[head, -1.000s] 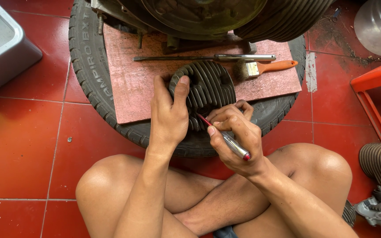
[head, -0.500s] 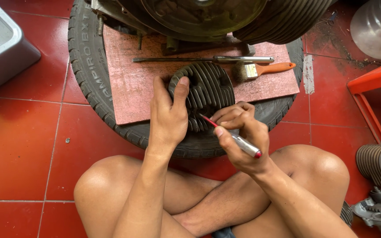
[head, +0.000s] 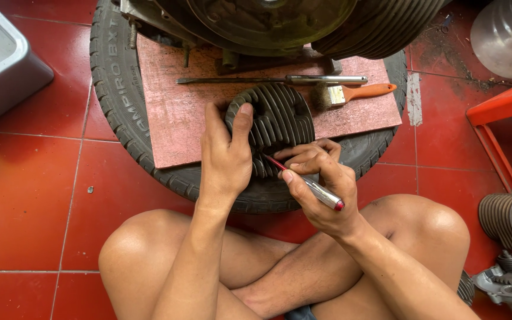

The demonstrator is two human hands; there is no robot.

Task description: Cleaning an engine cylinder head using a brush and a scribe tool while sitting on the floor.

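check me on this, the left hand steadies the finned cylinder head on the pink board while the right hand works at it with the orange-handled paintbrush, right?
Not quite. The head view shows the right hand holding a slim red-tipped screwdriver, not the brush. The orange-handled paintbrush lies untouched on the pink board. The rest holds: the left hand steadies the finned cylinder head.
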